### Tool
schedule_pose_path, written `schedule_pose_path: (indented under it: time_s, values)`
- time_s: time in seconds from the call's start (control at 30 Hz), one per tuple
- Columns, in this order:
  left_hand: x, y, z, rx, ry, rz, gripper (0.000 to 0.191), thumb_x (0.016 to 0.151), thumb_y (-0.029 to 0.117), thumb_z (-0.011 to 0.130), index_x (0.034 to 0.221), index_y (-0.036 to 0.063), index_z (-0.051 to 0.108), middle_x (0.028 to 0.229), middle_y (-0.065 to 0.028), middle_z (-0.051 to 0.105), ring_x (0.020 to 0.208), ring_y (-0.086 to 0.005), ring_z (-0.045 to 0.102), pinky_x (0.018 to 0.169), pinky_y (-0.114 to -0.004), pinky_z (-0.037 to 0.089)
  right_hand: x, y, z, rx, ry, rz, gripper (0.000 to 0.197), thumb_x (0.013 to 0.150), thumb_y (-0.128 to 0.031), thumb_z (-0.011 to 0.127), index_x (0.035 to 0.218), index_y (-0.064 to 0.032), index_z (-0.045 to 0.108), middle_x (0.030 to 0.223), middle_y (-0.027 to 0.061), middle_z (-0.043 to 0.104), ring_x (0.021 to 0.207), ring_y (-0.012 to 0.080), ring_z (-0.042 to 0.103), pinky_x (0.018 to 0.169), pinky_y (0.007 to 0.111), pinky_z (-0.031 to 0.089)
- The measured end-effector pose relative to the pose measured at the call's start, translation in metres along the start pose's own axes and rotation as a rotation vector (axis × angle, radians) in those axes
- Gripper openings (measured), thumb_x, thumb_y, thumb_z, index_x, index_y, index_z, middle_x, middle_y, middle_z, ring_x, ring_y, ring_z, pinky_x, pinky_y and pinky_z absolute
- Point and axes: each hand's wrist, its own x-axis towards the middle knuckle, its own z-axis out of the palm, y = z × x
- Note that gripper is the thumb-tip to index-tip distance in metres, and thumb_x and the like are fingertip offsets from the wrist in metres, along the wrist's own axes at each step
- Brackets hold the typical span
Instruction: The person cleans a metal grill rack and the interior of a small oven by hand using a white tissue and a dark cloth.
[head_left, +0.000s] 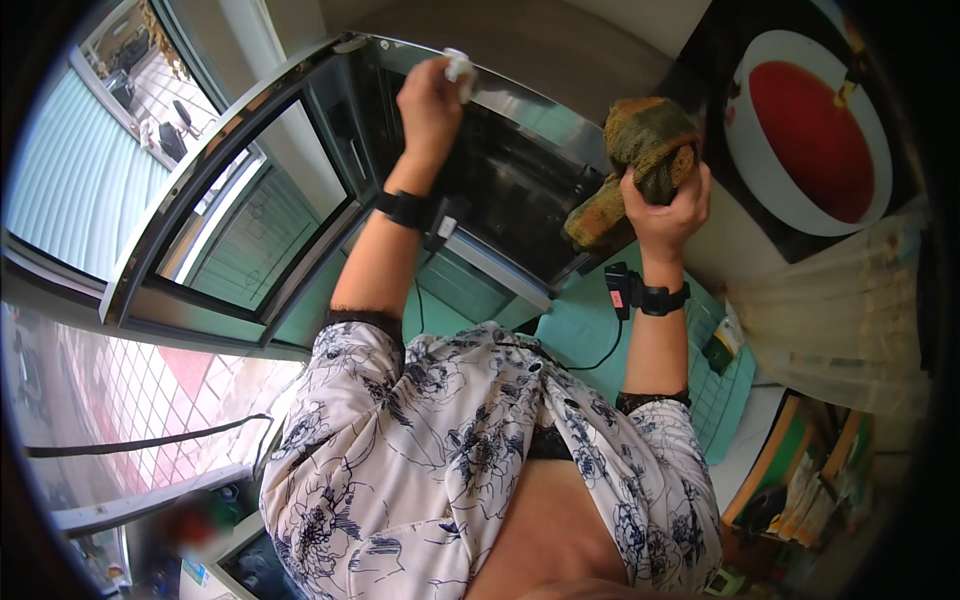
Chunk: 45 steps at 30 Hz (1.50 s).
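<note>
My left hand (431, 105) is raised at the upper middle, its fingers closed on a crumpled white tissue or cloth (457, 66) near the top edge of a dark, glossy appliance or cabinet (510, 180). At the right, my right hand (671, 206) grips a bunched green and orange-brown cloth (649, 131), which looks like a towel. Part of that cloth hangs down to the left of the hand, over the dark surface. Both wrists wear black straps with small cabled devices. The palm side of the right hand is hidden by the cloth.
A framed glass door or window (255, 217) stands at the left. A white basin (739, 154) with red liquid sits on a black surface at the upper right. A pale curtain (832, 315) hangs at the right, near a turquoise ribbed surface (724, 382) and a wood-edged box (772, 457) holding packets.
</note>
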Motion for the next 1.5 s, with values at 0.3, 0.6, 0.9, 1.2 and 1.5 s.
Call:
schedule_pose_path:
  time_s: [0.3,0.6,0.9,1.2,1.5]
  values:
    - [0.001,-0.031,0.0,0.019,0.224,-0.316,0.014,0.081,0.013,0.064,0.084,0.0003,0.061,0.063,-0.0071,0.058,0.055,-0.0159,0.053,0.054,-0.027,0.044,-0.027,0.009,0.013,0.719,0.154,0.349,0.061,0.066,-0.031,0.072,0.113,0.0014,0.051,0.104,0.0109,0.057,0.094,0.0218,0.056,0.083,0.035,0.045]
    - [-0.085,0.117,0.066,-0.203,-0.242,0.15,0.018,0.07,0.001,0.063,0.086,0.0073,0.057,0.08,-0.0092,0.056,0.076,-0.028,0.055,0.063,-0.035,0.047,-0.074,0.026,0.01,1.076,0.11,0.866,0.052,0.076,-0.042,0.058,0.109,-0.0029,0.049,0.102,0.0073,0.052,0.088,0.0182,0.053,0.074,0.032,0.047]
    - [-0.016,0.031,0.02,0.035,-0.017,-0.154,0.013,0.075,0.002,0.061,0.087,0.002,0.058,0.078,-0.0144,0.059,0.069,-0.0305,0.06,0.062,-0.036,0.048,-0.074,0.01,-0.001,0.938,0.147,0.91,0.042,0.076,-0.022,0.062,0.109,0.0032,0.053,0.102,0.0082,0.056,0.088,0.0173,0.054,0.079,0.031,0.045]
    - [-0.063,0.085,0.069,-0.14,-0.116,-0.083,0.014,0.074,0.004,0.061,0.087,0.0044,0.057,0.079,-0.0128,0.057,0.072,-0.0319,0.057,0.064,-0.037,0.047,-0.079,0.004,0.002,0.906,0.132,0.878,0.041,0.078,-0.024,0.063,0.11,-0.0012,0.053,0.102,0.0073,0.056,0.086,0.0179,0.055,0.074,0.032,0.047]
    - [-0.14,0.055,0.076,-0.051,-0.625,0.105,0.016,0.074,0.004,0.06,0.09,0.0078,0.059,0.083,-0.0095,0.055,0.075,-0.0294,0.057,0.066,-0.038,0.049,-0.089,0.031,0.008,0.902,0.132,1.013,0.046,0.079,-0.021,0.065,0.116,0.002,0.05,0.111,0.0079,0.054,0.1,0.0174,0.05,0.09,0.031,0.039]
